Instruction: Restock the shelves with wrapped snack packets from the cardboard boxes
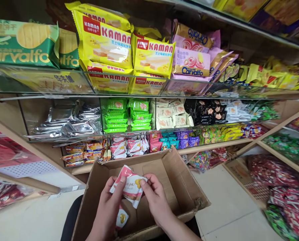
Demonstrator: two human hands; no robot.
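A small pink and white snack packet [131,184] is held between both hands above an open cardboard box [189,187]. My left hand [108,204] pinches its left side, thumb on top. The right side is gripped by my right hand [157,197], its thumb beside the printed yellow biscuits. Inside the box, partly hidden by my left hand, lies another white packet [122,218] with a gold heart-like print. Similar pink and white packets [135,146] stand stacked on the low shelf just behind the box.
Glass-fronted shelves rise ahead, with yellow wafer packs [106,40], green packs [21,43], silver packets [71,117] and bright green packets [116,115]. Bagged red sweets [290,204] lie at the right. The box's torn rim sits close to the lowest shelf edge [214,147].
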